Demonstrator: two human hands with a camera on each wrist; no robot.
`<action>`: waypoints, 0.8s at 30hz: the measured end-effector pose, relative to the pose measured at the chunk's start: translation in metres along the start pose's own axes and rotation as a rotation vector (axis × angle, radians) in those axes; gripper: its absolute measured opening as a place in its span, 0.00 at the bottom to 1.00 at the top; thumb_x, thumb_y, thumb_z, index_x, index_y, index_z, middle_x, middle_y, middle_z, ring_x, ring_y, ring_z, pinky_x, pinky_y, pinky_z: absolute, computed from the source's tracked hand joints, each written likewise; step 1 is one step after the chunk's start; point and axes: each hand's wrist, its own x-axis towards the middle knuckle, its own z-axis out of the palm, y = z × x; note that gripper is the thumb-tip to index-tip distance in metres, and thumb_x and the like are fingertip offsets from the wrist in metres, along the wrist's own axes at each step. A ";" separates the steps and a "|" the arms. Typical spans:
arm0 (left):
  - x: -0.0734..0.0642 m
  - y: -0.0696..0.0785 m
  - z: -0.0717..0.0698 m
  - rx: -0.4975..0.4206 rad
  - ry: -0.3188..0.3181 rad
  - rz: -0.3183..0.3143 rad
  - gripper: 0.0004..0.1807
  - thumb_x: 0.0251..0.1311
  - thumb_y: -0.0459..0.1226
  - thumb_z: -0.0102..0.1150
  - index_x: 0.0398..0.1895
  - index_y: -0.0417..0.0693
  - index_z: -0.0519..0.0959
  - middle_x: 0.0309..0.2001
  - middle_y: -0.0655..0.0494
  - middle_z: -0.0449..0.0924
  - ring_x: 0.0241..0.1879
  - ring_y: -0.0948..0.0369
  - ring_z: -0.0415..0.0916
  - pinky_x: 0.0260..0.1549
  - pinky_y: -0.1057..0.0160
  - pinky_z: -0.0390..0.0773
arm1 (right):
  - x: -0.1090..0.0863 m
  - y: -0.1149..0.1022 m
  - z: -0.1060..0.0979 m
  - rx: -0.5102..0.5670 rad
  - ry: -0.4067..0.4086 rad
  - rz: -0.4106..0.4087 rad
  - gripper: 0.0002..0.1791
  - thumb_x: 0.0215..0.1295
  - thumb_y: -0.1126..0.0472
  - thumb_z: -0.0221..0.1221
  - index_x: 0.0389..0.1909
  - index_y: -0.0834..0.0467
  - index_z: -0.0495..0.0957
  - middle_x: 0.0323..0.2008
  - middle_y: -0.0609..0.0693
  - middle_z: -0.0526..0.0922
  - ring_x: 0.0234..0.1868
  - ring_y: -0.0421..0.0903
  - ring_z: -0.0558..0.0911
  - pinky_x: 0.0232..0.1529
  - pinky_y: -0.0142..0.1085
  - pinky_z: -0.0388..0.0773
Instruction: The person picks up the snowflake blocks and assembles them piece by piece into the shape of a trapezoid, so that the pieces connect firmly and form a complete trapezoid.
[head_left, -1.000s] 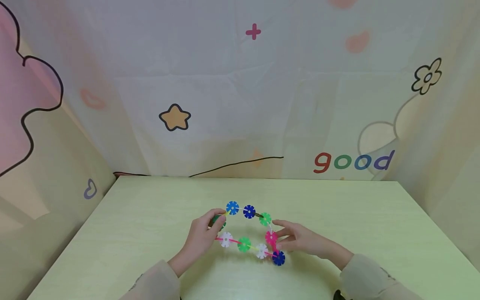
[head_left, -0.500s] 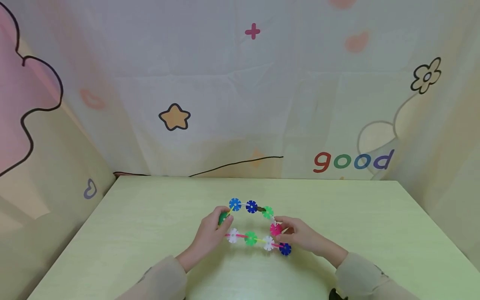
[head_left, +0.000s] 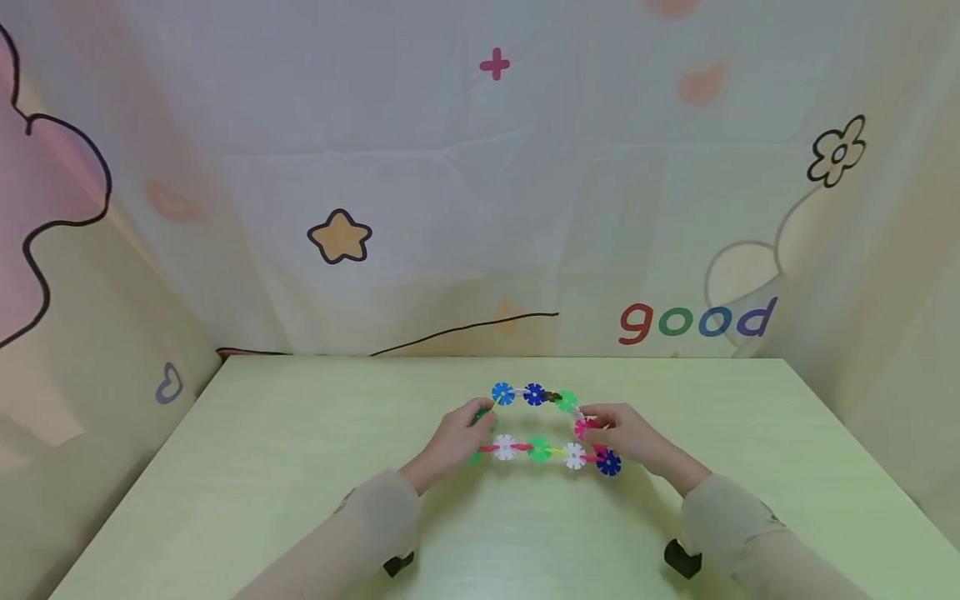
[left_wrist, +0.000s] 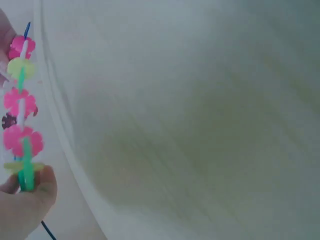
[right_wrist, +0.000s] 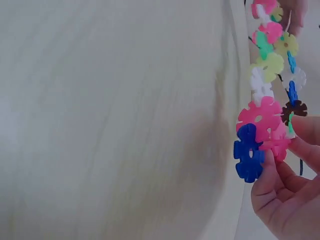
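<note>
A loop of interlocking snowflake discs [head_left: 538, 449] in blue, green, white and pink is held up between both hands over the table, in the head view. My left hand [head_left: 453, 440] pinches its left end at a dark green disc [head_left: 482, 419], partly covered by the fingers. At the right end, my right hand [head_left: 632, 435] pinches the loop by a pink disc [head_left: 583, 429]; a dark blue disc [head_left: 609, 462] sticks out just below. In the left wrist view, thumb and fingers grip green and yellow discs [left_wrist: 27, 165]. The right wrist view shows pink discs [right_wrist: 260, 119] beside the fingertips.
A pale wooden table [head_left: 300, 467] lies beneath the hands. Behind it hangs a printed cloth [head_left: 420, 192] with a star and the word "good". Small black objects [head_left: 682, 558] show beneath each sleeve.
Both hands and the loop have moved right and farther from the person in the head view. The right hand's fingers have closed on the pink disc. The head view has shifted slightly.
</note>
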 end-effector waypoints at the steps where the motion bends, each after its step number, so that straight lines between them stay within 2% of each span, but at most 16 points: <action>1: 0.003 0.000 0.001 -0.007 -0.017 -0.016 0.23 0.65 0.47 0.40 0.59 0.47 0.66 0.57 0.50 0.68 0.56 0.52 0.66 0.55 0.52 0.66 | 0.002 0.002 -0.002 -0.009 0.003 0.004 0.24 0.58 0.64 0.55 0.57 0.64 0.67 0.41 0.57 0.75 0.38 0.46 0.71 0.33 0.32 0.73; 3: 0.007 0.001 0.003 -0.022 -0.047 -0.034 0.23 0.65 0.47 0.39 0.59 0.46 0.66 0.59 0.50 0.66 0.61 0.51 0.61 0.59 0.50 0.60 | 0.006 0.007 -0.006 -0.028 0.007 0.010 0.23 0.58 0.65 0.54 0.56 0.64 0.68 0.41 0.57 0.76 0.37 0.46 0.72 0.32 0.32 0.73; 6: 0.012 0.002 0.005 -0.033 -0.083 -0.032 0.23 0.64 0.45 0.41 0.59 0.45 0.66 0.60 0.48 0.65 0.62 0.49 0.59 0.60 0.49 0.58 | 0.011 0.015 -0.011 -0.038 0.012 0.027 0.22 0.59 0.67 0.54 0.56 0.64 0.68 0.42 0.59 0.76 0.36 0.45 0.73 0.32 0.32 0.74; 7: 0.014 0.002 0.006 -0.012 -0.093 -0.006 0.23 0.63 0.45 0.43 0.59 0.44 0.66 0.59 0.47 0.66 0.61 0.49 0.60 0.59 0.50 0.60 | 0.013 0.018 -0.012 -0.040 0.013 0.032 0.21 0.59 0.67 0.53 0.55 0.64 0.69 0.42 0.59 0.76 0.35 0.45 0.73 0.32 0.32 0.74; 12: 0.023 0.001 0.012 0.012 -0.134 0.010 0.24 0.57 0.34 0.46 0.59 0.41 0.65 0.60 0.44 0.65 0.61 0.48 0.59 0.59 0.48 0.59 | 0.019 0.025 -0.016 -0.022 0.012 0.065 0.20 0.59 0.68 0.52 0.54 0.65 0.69 0.38 0.58 0.77 0.27 0.44 0.70 0.27 0.31 0.70; 16: 0.029 0.001 0.017 -0.011 -0.133 -0.029 0.25 0.55 0.29 0.45 0.59 0.39 0.65 0.60 0.42 0.64 0.61 0.48 0.57 0.61 0.47 0.55 | 0.021 0.027 -0.019 -0.020 0.002 0.067 0.20 0.60 0.69 0.50 0.54 0.67 0.69 0.35 0.56 0.76 0.21 0.42 0.67 0.23 0.30 0.67; 24: 0.042 -0.005 0.026 0.046 -0.134 -0.081 0.25 0.56 0.29 0.44 0.60 0.42 0.65 0.61 0.47 0.64 0.64 0.50 0.55 0.61 0.49 0.56 | 0.024 0.031 -0.022 -0.051 0.002 0.051 0.17 0.59 0.69 0.51 0.50 0.68 0.72 0.35 0.57 0.76 0.23 0.42 0.68 0.24 0.30 0.66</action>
